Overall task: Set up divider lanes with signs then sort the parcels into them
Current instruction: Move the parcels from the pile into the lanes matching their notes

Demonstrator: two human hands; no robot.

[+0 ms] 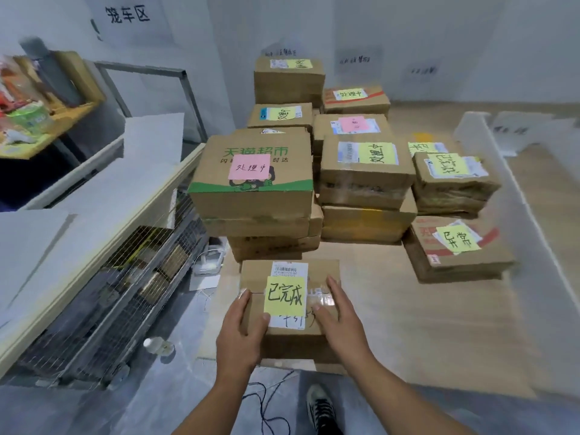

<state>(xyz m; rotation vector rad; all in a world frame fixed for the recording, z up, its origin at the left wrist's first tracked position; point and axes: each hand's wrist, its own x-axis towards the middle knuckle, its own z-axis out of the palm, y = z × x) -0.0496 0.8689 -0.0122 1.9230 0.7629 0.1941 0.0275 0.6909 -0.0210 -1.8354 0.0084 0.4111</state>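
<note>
A small cardboard parcel point(317, 271) with a yellow note and a barcode label is in front of me, low in the head view. My left hand point(241, 331) grips its left near corner, thumb on top. My right hand point(339, 315) lies on its right side, fingers along the top, thumb near the yellow note. Behind it stand stacks of parcels, one green-printed box point(251, 196) with a pink note on top. A flat parcel point(455, 249) with a yellow note lies at the right. A white divider board point(533, 199) runs along the right.
A wire cage cart point(125, 293) with white boards on it stands at the left. A wooden table point(37, 142) with bags is at the far left. Paper signs point(357, 61) hang on the back wall. Cables point(270, 400) and my shoe point(320, 406) are on the floor below.
</note>
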